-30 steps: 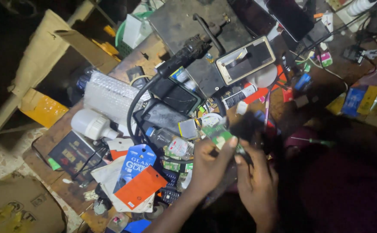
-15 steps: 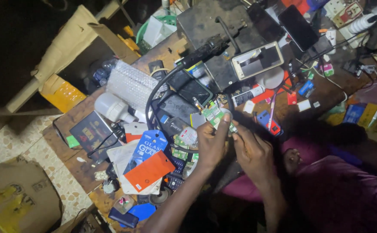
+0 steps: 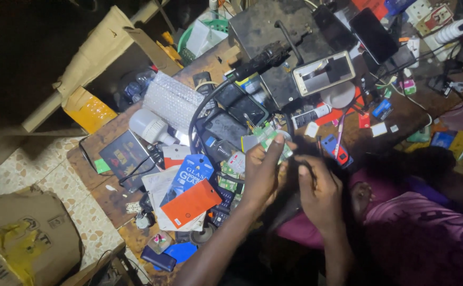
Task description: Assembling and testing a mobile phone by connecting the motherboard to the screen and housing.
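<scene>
L hand (image 3: pixel 263 172) pinches a small green board (image 3: pixel 273 142) btwn thumb & fingers, held just above the cluttered desk (image 3: pixel 109 193). R hand (image 3: pixel 321 190) sits just beside it, fingers curled; can't tell if it grips anything, too dark. Black cable (image 3: pixel 205 103) loops behind the board. Orange card (image 3: pixel 189 204) lies left of L wrist, white bulb (image 3: pixel 149 127) further up-left.

Left hand (image 3: pixel 263 172) pinches a small green circuit board (image 3: pixel 273 139) above the cluttered workbench (image 3: pixel 109 196); right hand (image 3: pixel 320 191) curls just beside it.
</scene>
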